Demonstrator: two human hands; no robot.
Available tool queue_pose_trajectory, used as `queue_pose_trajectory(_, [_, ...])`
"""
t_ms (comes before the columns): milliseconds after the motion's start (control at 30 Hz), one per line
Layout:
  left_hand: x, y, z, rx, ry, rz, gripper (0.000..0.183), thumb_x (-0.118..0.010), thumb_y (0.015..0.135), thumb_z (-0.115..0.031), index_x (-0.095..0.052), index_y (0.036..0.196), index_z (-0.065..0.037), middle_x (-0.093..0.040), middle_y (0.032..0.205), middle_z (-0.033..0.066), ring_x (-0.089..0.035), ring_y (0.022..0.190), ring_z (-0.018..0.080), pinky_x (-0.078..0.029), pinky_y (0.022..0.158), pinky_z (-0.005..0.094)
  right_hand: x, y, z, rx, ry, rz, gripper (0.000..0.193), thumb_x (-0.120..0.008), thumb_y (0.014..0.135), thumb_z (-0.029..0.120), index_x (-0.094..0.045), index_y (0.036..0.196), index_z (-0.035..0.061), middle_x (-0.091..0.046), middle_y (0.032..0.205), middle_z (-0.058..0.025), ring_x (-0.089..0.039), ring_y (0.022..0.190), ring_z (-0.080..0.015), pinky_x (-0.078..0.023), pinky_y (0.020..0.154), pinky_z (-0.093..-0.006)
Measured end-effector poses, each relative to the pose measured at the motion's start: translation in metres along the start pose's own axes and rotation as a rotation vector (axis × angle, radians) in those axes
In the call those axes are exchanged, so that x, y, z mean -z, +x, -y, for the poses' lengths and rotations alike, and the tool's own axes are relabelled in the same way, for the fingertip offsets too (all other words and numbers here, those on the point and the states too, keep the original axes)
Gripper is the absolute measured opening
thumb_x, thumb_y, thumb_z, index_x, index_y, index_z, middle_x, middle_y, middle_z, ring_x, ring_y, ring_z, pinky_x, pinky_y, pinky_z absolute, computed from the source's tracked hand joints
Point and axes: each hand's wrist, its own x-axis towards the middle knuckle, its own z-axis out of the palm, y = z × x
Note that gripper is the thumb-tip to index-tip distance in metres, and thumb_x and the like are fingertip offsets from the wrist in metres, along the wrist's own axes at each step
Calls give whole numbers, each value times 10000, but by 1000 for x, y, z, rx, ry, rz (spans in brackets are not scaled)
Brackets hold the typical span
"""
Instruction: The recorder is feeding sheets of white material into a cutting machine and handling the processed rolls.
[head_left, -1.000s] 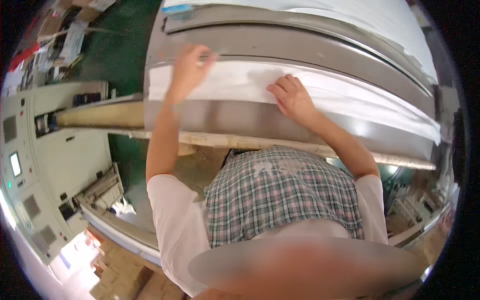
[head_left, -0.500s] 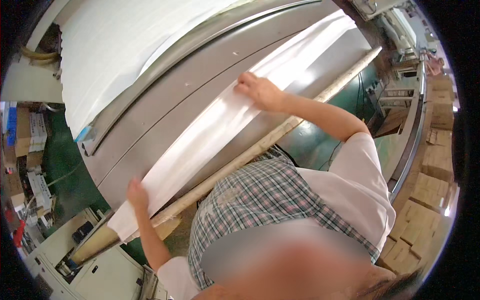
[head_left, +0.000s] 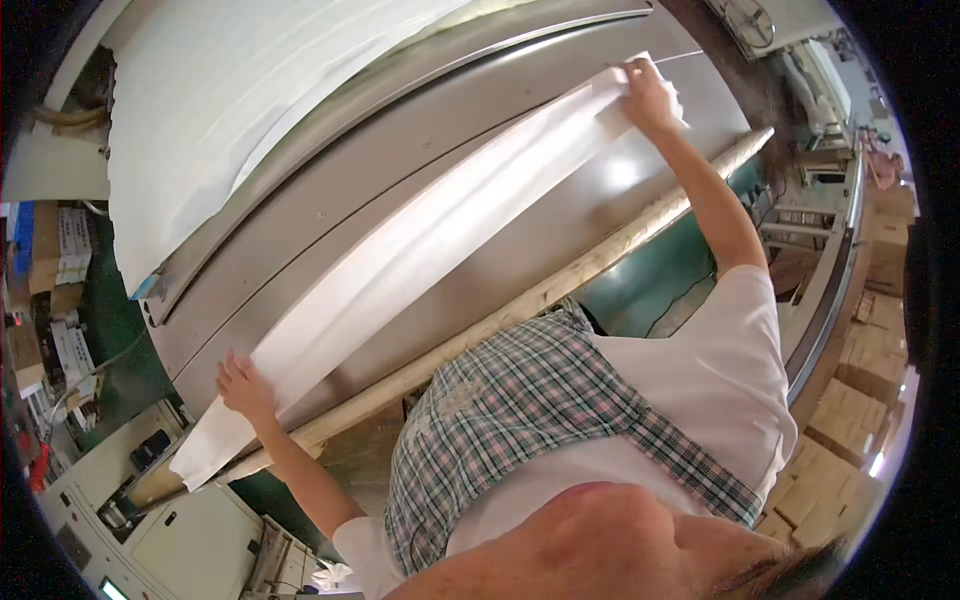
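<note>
A long folded length of white sheet material, seemingly cloth, lies slantwise across a smooth metal table. Over its far right end my right hand is closed, with the fingers bent around the edge and a loose fold hanging below them. My left hand rests on the upper edge near the other end, fingers spread. Beyond that hand the near left end of the cloth reaches past the table and over the pale roller along the front.
A broad white sheet covers the surface behind a raised metal bar. Machine housings stand at the lower left. Cardboard boxes are stacked along the right side, and more cartons at the left.
My right hand has gone from the middle of the cloth to its far right end. My left hand has shifted a little left, and the cloth has slid toward the lower left.
</note>
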Motion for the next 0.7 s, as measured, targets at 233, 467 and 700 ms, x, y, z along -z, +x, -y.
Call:
queue_pose_trajectory(233, [31,-3,-89,10,-46,56,502,-389,875,-482,-405,1299,-215,-357,1356,159,-287,1233,437,-253,926,601,-30,20,-159,-618,-198,-87,290,-603,751,290,-610,996,134,-595,989,-122,-567,923,-290,-469,762,-385])
queue_pose_trajectory(467, [31,-4,-125,66,34,260,518,-362,879,-508,-397,1303,-213,-351,1363,140,-255,1258,422,-185,945,644,-5,51,-149,-275,193,230,378,-494,847,353,-619,935,8,-620,893,-204,-593,901,-326,-454,767,-386])
queue_pose_trajectory(700, [24,3,-128,53,-6,424,536,-321,877,-535,-471,1241,-171,-398,1323,143,-261,1259,416,-139,924,699,-122,56,-143,-68,161,462,464,-290,949,282,-312,1332,21,-337,1368,-166,-312,1267,-291,-221,1061,-348])
